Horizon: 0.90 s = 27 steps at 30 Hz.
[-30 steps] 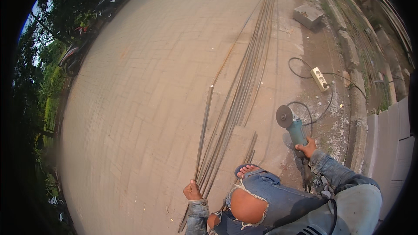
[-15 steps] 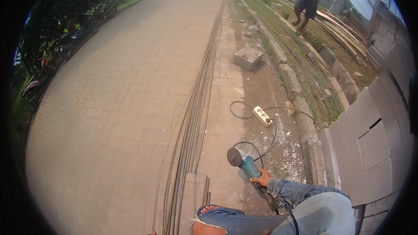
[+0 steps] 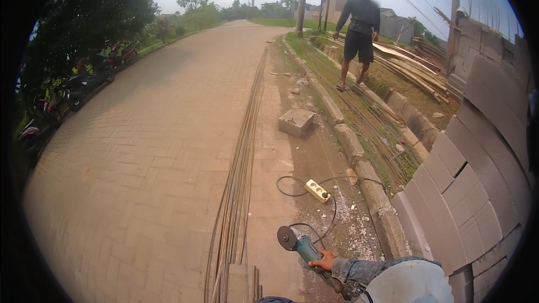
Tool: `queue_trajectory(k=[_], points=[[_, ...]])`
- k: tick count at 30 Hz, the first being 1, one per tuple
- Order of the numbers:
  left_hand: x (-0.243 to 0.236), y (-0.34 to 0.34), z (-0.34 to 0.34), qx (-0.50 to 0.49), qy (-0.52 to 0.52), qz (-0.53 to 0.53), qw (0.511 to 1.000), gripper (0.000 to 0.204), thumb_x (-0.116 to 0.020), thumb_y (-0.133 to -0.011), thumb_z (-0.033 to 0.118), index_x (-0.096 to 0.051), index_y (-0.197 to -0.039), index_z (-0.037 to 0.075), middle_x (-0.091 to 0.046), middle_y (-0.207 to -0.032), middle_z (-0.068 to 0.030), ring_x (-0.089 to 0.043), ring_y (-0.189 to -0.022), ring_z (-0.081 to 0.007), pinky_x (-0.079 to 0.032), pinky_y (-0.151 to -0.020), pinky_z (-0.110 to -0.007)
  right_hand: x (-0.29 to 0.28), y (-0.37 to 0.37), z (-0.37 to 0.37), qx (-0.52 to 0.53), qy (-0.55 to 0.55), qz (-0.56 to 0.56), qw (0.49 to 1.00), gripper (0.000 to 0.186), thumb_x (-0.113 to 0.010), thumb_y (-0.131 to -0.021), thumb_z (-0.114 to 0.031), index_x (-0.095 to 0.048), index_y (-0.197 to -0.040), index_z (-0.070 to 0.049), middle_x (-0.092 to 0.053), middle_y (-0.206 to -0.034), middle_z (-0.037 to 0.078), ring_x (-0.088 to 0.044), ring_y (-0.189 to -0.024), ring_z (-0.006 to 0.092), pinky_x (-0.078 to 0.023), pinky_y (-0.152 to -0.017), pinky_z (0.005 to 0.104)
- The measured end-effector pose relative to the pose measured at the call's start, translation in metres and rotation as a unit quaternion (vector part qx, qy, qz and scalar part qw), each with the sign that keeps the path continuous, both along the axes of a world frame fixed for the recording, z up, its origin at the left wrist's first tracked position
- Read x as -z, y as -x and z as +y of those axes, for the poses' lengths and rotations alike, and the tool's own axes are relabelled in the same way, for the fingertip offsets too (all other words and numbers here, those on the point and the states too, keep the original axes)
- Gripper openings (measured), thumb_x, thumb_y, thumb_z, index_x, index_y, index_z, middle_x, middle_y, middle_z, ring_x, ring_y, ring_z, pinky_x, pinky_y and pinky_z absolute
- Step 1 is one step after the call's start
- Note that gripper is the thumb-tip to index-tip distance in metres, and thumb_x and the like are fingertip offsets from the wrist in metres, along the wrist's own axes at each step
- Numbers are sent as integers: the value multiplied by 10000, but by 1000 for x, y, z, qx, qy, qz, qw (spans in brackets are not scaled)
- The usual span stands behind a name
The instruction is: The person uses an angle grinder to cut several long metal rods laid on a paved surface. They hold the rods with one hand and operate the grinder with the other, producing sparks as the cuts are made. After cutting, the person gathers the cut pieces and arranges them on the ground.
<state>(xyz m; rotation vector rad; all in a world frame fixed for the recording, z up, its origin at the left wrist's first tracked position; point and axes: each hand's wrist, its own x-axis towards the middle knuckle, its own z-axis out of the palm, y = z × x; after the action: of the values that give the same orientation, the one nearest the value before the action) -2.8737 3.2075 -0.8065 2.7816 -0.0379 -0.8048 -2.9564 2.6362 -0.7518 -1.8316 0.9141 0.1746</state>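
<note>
My right hand (image 3: 322, 261) is wrapped round the body of a teal and black angle grinder (image 3: 306, 248). Its round dark cutting disc (image 3: 287, 237) points to the upper left, over the paving. Left of the grinder lies a long bundle of thin steel bars (image 3: 238, 191), stretching away along the road. A few short bar ends (image 3: 256, 285) lie beside it near the lower edge. Just beyond the grinder a cream power strip (image 3: 318, 191) rests on the ground with a black plug in it. My left hand is out of view.
A black cable (image 3: 359, 178) loops around the strip. A concrete block (image 3: 296, 122) sits farther off beside the kerb (image 3: 368, 182). Grey blocks (image 3: 449, 191) are stacked at the right. Another person (image 3: 359, 28) is walking on the verge near long timbers (image 3: 410, 67). Motorbikes (image 3: 84, 87) stand far left.
The view has tipped up, showing more sky and the whole walking person, who has come nearer. My right hand still grips the grinder. My knee and foot have mostly dropped out of sight.
</note>
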Motion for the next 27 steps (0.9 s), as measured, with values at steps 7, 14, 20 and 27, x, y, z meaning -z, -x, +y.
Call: queue_trajectory(k=[7, 14, 20, 27], points=[[14, -3, -3, 6, 16, 3, 1000, 621, -271, -922, 469, -644, -836, -20, -596, -819, -293, -582, -814, -440, -455, -720, -507, 22, 16, -25, -6, 38, 21, 999, 972, -777, -555, -479, -414, -1277, 61, -529, -1170, 263, -549, -1063, 309, -436, -891, 360], [28, 1, 4, 6, 15, 8, 1000, 639, -261, -918, 489, -642, -853, -20, -598, -831, -288, -579, -831, -438, -452, -726, -505, -8, 9, -15, 4, 49, -8, 999, 867, -771, -566, -465, -486, -1235, 6, -594, -1075, 210, -591, -978, 283, -454, -854, 357], [47, -6, 0, 12, 41, 3, 999, 655, -253, -914, 506, -641, -867, -20, -601, -840, -284, -576, -845, -435, -449, -731, -503, -33, 7, -10, 5, 53, 14, 998, 765, -779, -578, -415, -536, -1195, -33, -619, -1038, 179, -608, -941, 261, -464, -825, 345], [58, -11, 4, 20, 36, 7, 999, 674, -243, -909, 525, -639, -883, -20, -604, -851, -280, -573, -862, -433, -446, -736, -501, -50, 5, -20, 7, 51, -42, 998, 765, -769, -590, -418, -529, -1197, -18, -613, -1059, 189, -606, -958, 258, -459, -828, 330]])
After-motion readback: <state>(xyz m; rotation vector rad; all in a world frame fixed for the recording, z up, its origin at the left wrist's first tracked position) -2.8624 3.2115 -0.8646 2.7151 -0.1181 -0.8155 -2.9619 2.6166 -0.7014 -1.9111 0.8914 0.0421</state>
